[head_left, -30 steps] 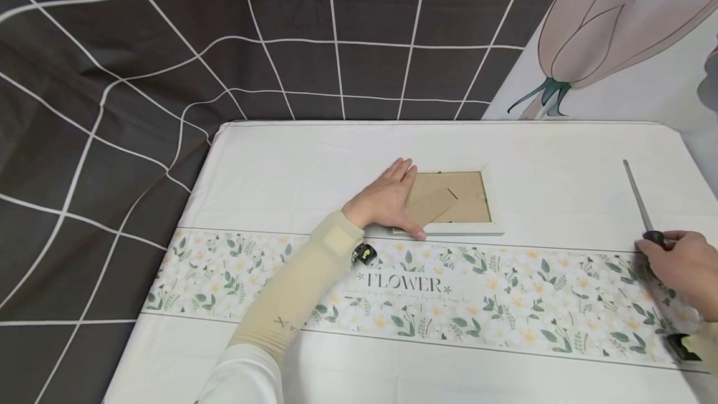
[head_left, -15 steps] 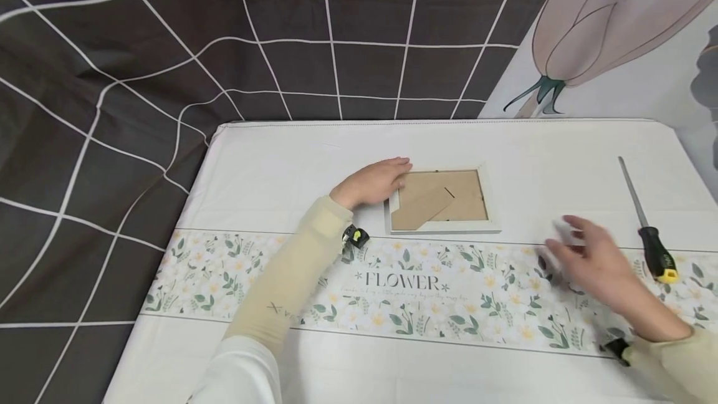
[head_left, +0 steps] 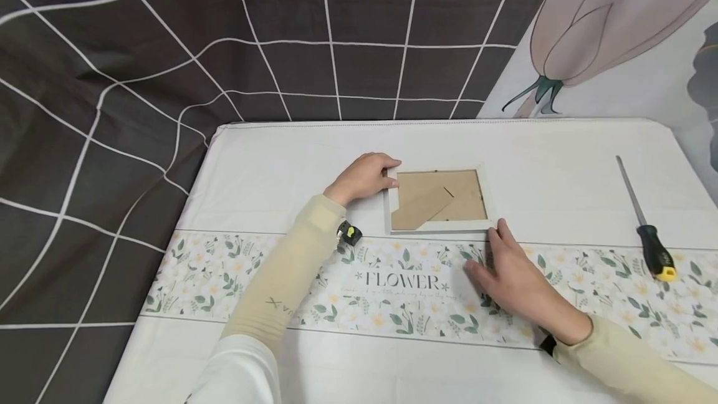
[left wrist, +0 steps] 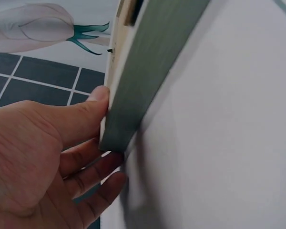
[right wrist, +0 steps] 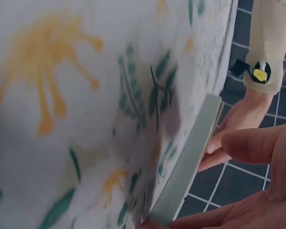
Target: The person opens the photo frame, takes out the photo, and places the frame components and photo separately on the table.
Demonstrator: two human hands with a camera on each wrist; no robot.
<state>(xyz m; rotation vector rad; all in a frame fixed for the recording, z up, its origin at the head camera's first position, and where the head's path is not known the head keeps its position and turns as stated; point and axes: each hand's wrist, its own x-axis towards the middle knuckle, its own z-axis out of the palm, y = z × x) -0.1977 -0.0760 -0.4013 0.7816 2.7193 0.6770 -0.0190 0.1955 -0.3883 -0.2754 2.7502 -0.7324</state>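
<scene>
A picture frame lies back side up, showing its brown backing board and a cardboard stand leg. My left hand pinches its left side, thumb on the back face and fingers at the outer edge in the left wrist view. At the near right corner, fingers of my right hand touch the rim. The right thumb stays apart from the frame, as the right wrist view shows. Off to the right rests a screwdriver with a black and yellow handle, held by neither hand.
A white cloth with a printed flower band covers the table. Behind and to the left hangs dark gridded fabric. Pale fabric with a large printed bud hangs at the back right.
My right hand has let go of the screwdriver and moved left to the frame's near right corner. The left hand has shifted from lying over the frame to pinching its left side.
</scene>
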